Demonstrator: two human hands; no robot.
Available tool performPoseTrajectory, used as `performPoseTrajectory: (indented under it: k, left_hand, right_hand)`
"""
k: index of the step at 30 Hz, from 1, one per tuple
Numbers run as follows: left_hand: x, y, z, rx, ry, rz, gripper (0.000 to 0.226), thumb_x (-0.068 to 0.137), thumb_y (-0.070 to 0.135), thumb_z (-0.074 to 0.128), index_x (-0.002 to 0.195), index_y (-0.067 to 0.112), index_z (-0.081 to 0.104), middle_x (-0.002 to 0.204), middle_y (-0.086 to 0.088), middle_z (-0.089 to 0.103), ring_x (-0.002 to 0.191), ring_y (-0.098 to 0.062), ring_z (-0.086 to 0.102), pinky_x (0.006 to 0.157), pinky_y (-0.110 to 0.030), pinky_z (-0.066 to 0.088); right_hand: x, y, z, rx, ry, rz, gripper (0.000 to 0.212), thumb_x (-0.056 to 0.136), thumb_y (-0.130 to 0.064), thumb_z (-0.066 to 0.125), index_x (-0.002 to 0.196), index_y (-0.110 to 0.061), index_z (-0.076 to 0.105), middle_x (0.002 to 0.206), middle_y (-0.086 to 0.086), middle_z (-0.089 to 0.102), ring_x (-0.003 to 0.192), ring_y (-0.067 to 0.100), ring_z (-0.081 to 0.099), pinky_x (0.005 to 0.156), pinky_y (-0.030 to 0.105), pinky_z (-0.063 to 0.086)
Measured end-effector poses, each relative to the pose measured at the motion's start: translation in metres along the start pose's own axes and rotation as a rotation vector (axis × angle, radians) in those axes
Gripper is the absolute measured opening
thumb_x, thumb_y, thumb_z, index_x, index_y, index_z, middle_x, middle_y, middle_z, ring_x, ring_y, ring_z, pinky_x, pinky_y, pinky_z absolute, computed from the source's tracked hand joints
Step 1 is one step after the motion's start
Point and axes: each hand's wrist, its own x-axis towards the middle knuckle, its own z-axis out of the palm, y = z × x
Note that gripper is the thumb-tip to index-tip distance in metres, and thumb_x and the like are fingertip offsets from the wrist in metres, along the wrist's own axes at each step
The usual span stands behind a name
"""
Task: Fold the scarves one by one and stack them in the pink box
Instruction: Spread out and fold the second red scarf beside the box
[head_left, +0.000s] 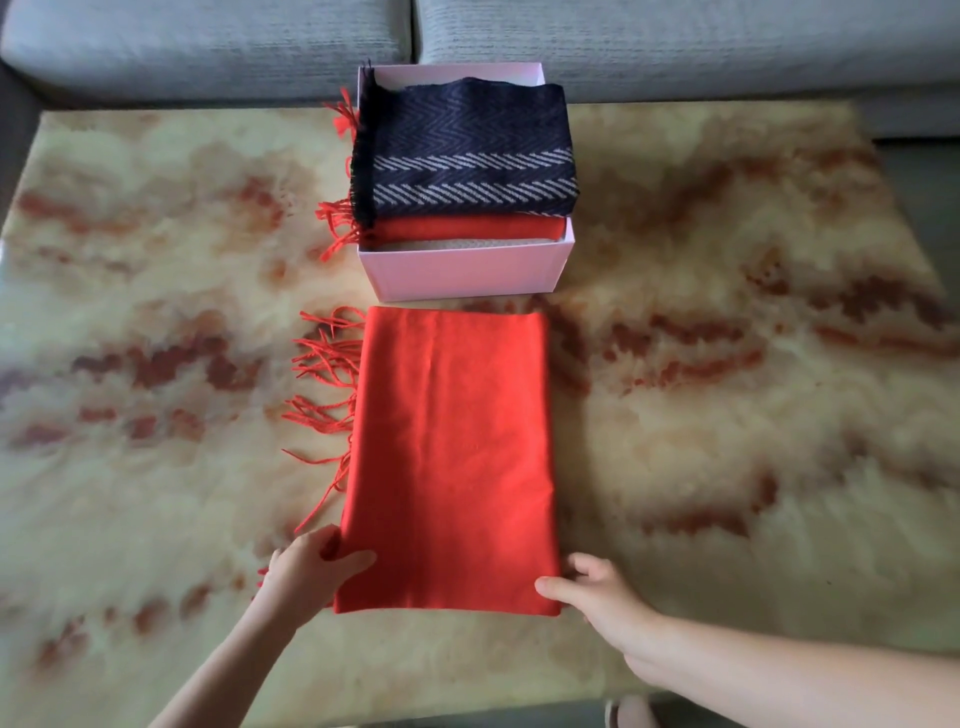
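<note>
A folded red scarf (449, 457) lies flat on the table, its fringe spilling out to the left. My left hand (306, 569) grips its near left corner, thumb on top of the cloth. My right hand (597, 592) holds the near right corner with the thumb on the fabric and the fingers at the edge. Beyond the scarf stands the pink box (462, 273). Inside it a dark navy scarf with a white zigzag pattern (467, 150) lies on top of another red scarf (467, 228), over a pale one (457, 245).
The table top (727, 389) has a cream and rust marbled pattern. A grey sofa (675, 41) runs along the far edge behind the box. Red fringe hangs over the box's left wall.
</note>
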Motion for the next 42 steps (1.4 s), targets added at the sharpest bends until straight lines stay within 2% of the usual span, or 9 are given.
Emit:
performPoseTrajectory:
  k: [4, 10, 16, 19, 27, 34, 36, 38, 42]
  left_hand:
    - [-0.008, 0.003, 0.000, -0.162, -0.042, -0.045, 0.027, 0.078, 0.019, 0.076, 0.092, 0.009, 0.056, 0.078, -0.010, 0.066, 0.065, -0.023, 0.059, 0.055, -0.027, 0.043]
    - [-0.019, 0.003, -0.005, -0.376, 0.003, -0.071, 0.055, 0.071, 0.011, 0.081, 0.111, 0.018, 0.044, 0.086, -0.009, 0.069, 0.072, -0.024, 0.066, 0.060, -0.031, 0.047]
    - [-0.044, 0.003, -0.005, -0.426, 0.219, 0.072, 0.063, 0.068, 0.014, 0.083, 0.111, 0.027, 0.040, 0.079, 0.006, 0.070, 0.074, -0.025, 0.069, 0.067, -0.024, 0.051]
    - [-0.052, 0.007, -0.007, -0.482, 0.225, 0.125, 0.063, 0.069, 0.007, 0.081, 0.112, 0.030, 0.041, 0.081, 0.000, 0.070, 0.068, -0.022, 0.068, 0.053, -0.011, 0.049]
    - [-0.055, 0.005, -0.018, -0.429, 0.114, 0.368, 0.054, 0.074, -0.002, 0.073, 0.099, 0.044, 0.057, 0.074, -0.006, 0.069, 0.055, -0.012, 0.056, 0.054, -0.020, 0.048]
    - [-0.038, 0.039, -0.037, -0.515, 0.048, 0.416, 0.026, 0.083, -0.002, 0.064, 0.084, 0.022, 0.075, 0.072, 0.003, 0.064, 0.061, -0.002, 0.054, 0.056, -0.011, 0.046]
    - [-0.023, 0.060, -0.044, -0.558, 0.086, 0.394, 0.019, 0.084, 0.001, 0.064, 0.090, 0.016, 0.073, 0.085, -0.004, 0.067, 0.067, 0.001, 0.057, 0.059, -0.008, 0.048]
    - [-0.002, 0.079, -0.051, -0.616, 0.110, 0.370, 0.018, 0.084, 0.007, 0.066, 0.092, 0.021, 0.072, 0.092, -0.006, 0.069, 0.071, -0.004, 0.062, 0.064, -0.013, 0.053]
    - [0.044, 0.117, -0.061, -0.669, 0.180, 0.333, 0.015, 0.084, 0.009, 0.067, 0.098, 0.014, 0.071, 0.091, -0.009, 0.068, 0.074, -0.013, 0.061, 0.066, -0.015, 0.053]
  right_hand:
    - [-0.002, -0.002, 0.000, -0.004, 0.005, 0.004, 0.009, 0.081, -0.009, 0.071, 0.089, -0.008, 0.066, 0.087, 0.008, 0.074, 0.073, 0.011, 0.064, 0.064, 0.014, 0.045]
    - [-0.009, -0.004, -0.001, -0.040, 0.013, -0.035, 0.012, 0.080, -0.008, 0.072, 0.089, -0.008, 0.064, 0.085, 0.008, 0.074, 0.072, 0.011, 0.065, 0.068, 0.018, 0.045]
    - [-0.018, -0.008, -0.001, -0.079, 0.019, -0.088, 0.017, 0.081, -0.015, 0.072, 0.093, -0.013, 0.060, 0.083, 0.002, 0.075, 0.076, 0.011, 0.067, 0.078, 0.024, 0.045]
    - [-0.022, -0.009, -0.002, -0.094, 0.002, -0.104, 0.019, 0.082, -0.015, 0.071, 0.096, -0.014, 0.058, 0.084, 0.000, 0.075, 0.080, 0.011, 0.068, 0.080, 0.024, 0.045]
    - [-0.031, -0.021, -0.006, -0.204, -0.055, -0.311, 0.065, 0.084, -0.004, 0.066, 0.123, -0.049, 0.041, 0.086, 0.001, 0.073, 0.067, 0.013, 0.054, 0.075, 0.019, 0.045]
    - [-0.018, -0.072, -0.020, -0.161, -0.023, -0.367, 0.033, 0.085, 0.002, 0.054, 0.097, -0.023, 0.073, 0.070, -0.019, 0.067, 0.069, -0.008, 0.052, 0.069, 0.007, 0.037]
    - [-0.007, -0.099, -0.030, -0.124, -0.023, -0.328, 0.047, 0.066, -0.008, 0.047, 0.104, -0.022, 0.071, 0.093, -0.014, 0.071, 0.089, -0.005, 0.057, 0.072, 0.000, 0.035]
    - [0.009, -0.121, -0.038, -0.155, -0.011, -0.352, 0.061, 0.053, -0.007, 0.047, 0.106, -0.026, 0.069, 0.106, -0.004, 0.071, 0.099, 0.004, 0.058, 0.082, 0.008, 0.037]
    - [0.036, -0.155, -0.042, -0.168, 0.086, -0.473, 0.021, 0.079, -0.006, 0.071, 0.090, -0.023, 0.070, 0.088, 0.004, 0.072, 0.086, 0.009, 0.060, 0.087, 0.022, 0.040]
